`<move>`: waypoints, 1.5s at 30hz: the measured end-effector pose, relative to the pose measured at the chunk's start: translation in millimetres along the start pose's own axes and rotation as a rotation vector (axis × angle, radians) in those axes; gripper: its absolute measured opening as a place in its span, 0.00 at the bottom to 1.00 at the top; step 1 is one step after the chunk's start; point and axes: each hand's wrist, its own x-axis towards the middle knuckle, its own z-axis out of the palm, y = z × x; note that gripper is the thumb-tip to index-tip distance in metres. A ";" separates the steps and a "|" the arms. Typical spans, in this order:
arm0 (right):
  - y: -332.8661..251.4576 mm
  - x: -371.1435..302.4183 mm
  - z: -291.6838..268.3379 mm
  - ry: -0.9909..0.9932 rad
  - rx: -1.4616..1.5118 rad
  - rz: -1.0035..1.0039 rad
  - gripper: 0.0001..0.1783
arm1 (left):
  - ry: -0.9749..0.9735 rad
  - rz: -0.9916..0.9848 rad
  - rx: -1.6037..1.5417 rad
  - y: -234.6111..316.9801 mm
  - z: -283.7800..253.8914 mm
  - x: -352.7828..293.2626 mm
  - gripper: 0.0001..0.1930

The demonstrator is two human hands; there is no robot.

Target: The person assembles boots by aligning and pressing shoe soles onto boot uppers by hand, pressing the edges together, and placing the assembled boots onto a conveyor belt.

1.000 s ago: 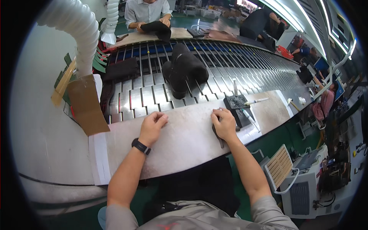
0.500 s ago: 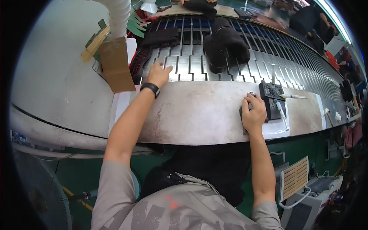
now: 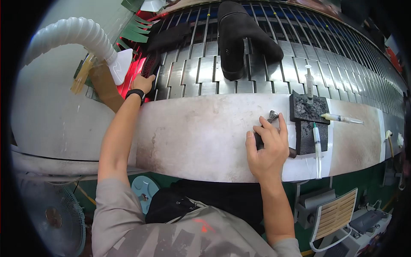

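My left hand, with a black band on its wrist, is at the far left edge of the conveyor in red light. Its thumb and fingers close at the near end of a dark shoe sole; part of the fingers is hidden. My right hand lies over the pale work board with its fingers apart. Beneath and beside it is a dark tool with a rounded metal end; the hand covers most of it. A pair of black boots lies on the conveyor slats ahead.
Right of my right hand, black blocks bear an upright syringe; two more syringes lie against them. A white flexible hose with a nozzle arches at left, near a brown cardboard piece. A small brush lies far right.
My left hand has moved left, from above the slats to the dark sole. My right hand's fingers have spread out over the tool. The view has shifted, and the white nozzle now shows beside the red light.
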 end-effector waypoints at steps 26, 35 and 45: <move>-8.5 0.0 1.3 0.003 -0.069 -0.014 0.10 | -0.010 0.778 -0.713 17.6 -63.0 -185.1 0.23; -18.9 6.5 7.0 -0.093 -0.102 0.009 0.12 | 0.308 0.722 -0.383 155.0 8.9 111.2 0.24; -12.8 7.9 -2.3 -0.193 -0.143 0.134 0.11 | 0.035 0.252 0.273 92.3 -53.3 356.5 0.54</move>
